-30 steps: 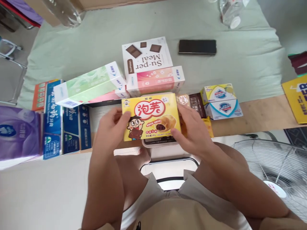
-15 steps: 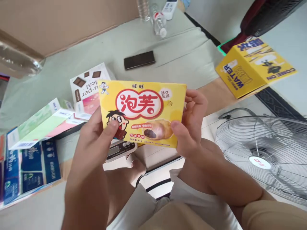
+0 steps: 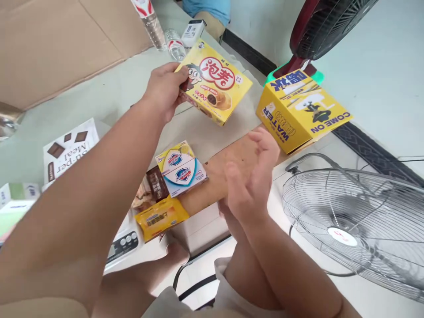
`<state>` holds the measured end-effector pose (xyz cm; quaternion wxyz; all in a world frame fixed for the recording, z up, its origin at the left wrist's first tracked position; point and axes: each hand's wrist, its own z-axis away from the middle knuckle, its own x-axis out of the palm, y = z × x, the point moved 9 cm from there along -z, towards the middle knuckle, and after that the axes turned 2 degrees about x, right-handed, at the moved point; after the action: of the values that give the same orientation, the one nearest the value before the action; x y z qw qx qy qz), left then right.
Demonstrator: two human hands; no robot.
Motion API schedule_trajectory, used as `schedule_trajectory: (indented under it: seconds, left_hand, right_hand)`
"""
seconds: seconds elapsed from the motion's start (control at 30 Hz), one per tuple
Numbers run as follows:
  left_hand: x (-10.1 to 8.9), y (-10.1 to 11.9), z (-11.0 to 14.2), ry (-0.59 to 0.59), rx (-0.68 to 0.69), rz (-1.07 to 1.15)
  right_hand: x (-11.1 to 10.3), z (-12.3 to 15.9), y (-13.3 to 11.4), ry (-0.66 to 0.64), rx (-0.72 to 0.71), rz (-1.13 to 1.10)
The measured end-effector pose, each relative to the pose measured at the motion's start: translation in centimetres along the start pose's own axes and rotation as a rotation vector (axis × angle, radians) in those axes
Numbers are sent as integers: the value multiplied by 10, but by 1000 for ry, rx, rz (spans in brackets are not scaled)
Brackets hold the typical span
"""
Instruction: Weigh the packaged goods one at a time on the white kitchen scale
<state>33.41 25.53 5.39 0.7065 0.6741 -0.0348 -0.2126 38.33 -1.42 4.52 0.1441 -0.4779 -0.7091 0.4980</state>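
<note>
My left hand (image 3: 167,88) reaches far across the table and grips the left end of a yellow cream puff box (image 3: 228,99), its thumb on the printed face. The box is tilted, front face up. My right hand (image 3: 251,176) holds nothing, its fingers apart and curled, above the table's brown front edge. Between the hands and my body lie a white and yellow soap box (image 3: 187,172), a yellow packet (image 3: 160,216) and a brown packet (image 3: 157,185). A kitchen scale (image 3: 124,243) is partly hidden behind my left forearm.
A yellow box lettered WATER (image 3: 281,128) stands at the table's right corner. A wire-caged fan (image 3: 344,234) is at the right, another dark fan (image 3: 327,31) behind. Bottles (image 3: 175,46) and a white box (image 3: 193,33) are at the back. A Su-per Meal box (image 3: 69,143) lies left.
The cream puff box has moved away from me, up and right, in my left hand alone. My right hand has let go of it. The soap box and packets have come into view.
</note>
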Motion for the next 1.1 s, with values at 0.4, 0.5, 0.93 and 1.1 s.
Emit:
schedule_trajectory:
  seconds: [0.4,0.5,0.93,1.1]
  left_hand:
    - [101,-27,-93,-251,36,-217]
    - [123,-38,-115,-235,86,-347]
    - [169,-52,-154,-330,-24,-322]
    - [178,-53,-155,-343,-8,-317]
  right_hand:
    - [-86,-47,88,368,-4,402]
    - [-77,-47,107,307,89,443]
    - [-81,-47,108,361,99,352]
    - [-80,-47,105,368,87,358]
